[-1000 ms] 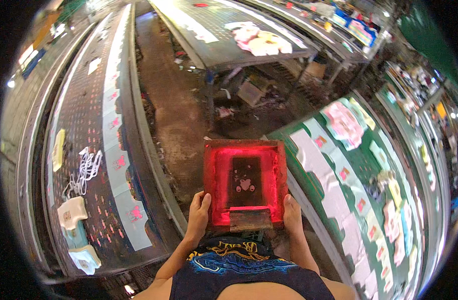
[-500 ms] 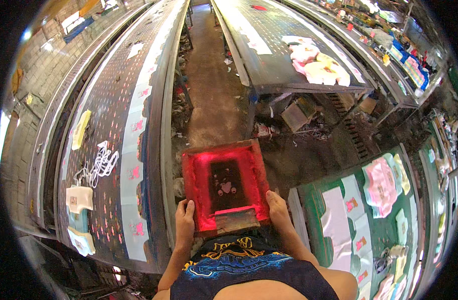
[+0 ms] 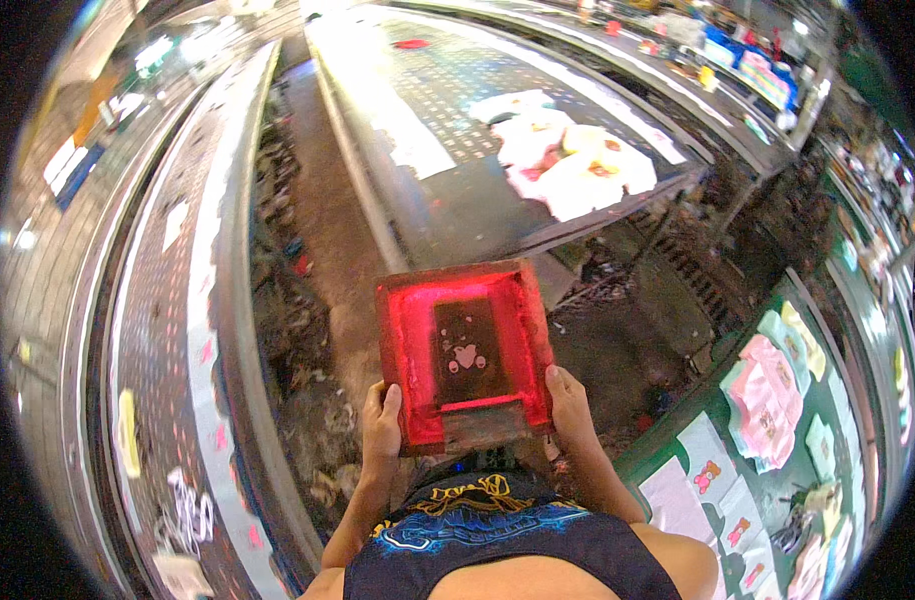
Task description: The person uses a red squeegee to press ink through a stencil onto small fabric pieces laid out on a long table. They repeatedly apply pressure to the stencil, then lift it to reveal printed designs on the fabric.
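A screen-printing frame point(image 3: 464, 350) is held out in front of my body, its inner border bright red and its dark centre showing a small pale bear-like design. My left hand point(image 3: 381, 422) grips the left side near the lower corner, thumb on top. On the opposite side, my right hand point(image 3: 569, 402) clasps the edge, thumb also up. The fingers under the frame are hidden. A worn, brownish flat piece point(image 3: 487, 425) lies across the frame's near end; I cannot tell whether it is a squeegee.
Long printing tables run along the left point(image 3: 227, 370) and ahead point(image 3: 447, 215). Pale garment pieces point(image 3: 577, 160) are heaped on the one ahead. At right, a green table point(image 3: 697, 400) carries printed pieces and a pink stack point(image 3: 765, 400). Litter covers the aisle floor point(image 3: 337, 280).
The view has swung right, so the left table slides toward the left rim and the table ahead looks nearer. Both hands keep their hold on the screen-printing frame.
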Action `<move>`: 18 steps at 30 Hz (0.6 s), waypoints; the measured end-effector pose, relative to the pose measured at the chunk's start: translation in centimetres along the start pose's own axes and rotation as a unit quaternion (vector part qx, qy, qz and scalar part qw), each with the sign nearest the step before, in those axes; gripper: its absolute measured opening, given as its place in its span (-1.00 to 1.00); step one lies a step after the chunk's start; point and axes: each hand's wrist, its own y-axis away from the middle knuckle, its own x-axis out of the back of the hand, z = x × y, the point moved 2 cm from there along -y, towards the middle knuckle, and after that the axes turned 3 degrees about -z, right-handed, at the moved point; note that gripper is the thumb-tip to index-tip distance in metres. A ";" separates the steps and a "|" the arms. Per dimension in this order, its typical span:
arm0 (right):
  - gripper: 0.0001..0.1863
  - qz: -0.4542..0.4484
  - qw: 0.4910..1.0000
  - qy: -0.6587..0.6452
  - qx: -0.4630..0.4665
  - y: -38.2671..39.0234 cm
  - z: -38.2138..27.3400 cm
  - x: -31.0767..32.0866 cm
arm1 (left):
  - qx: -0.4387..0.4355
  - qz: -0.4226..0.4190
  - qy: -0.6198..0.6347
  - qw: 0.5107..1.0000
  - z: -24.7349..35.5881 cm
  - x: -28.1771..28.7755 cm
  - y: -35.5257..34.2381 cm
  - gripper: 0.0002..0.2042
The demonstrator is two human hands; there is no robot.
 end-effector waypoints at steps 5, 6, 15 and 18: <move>-0.47 0.133 0.989 -0.033 -0.049 -3.6 -0.2 4.0 | 0.041 -0.104 0.074 0.991 1.7 -7.3 -8.4 -0.70; -0.47 0.162 0.985 -0.035 -0.053 -4.1 0.4 5.0 | 0.053 -0.127 0.092 0.986 1.7 -9.2 -10.0 -0.72; -0.43 0.356 0.930 -0.057 -0.079 -9.7 -0.6 14.6 | 0.109 -0.344 0.105 0.927 3.6 -28.0 -24.2 -0.75; -0.41 0.408 0.906 -0.063 -0.090 -11.7 0.4 18.1 | 0.107 -0.412 0.069 0.902 4.8 -34.8 -28.4 -0.71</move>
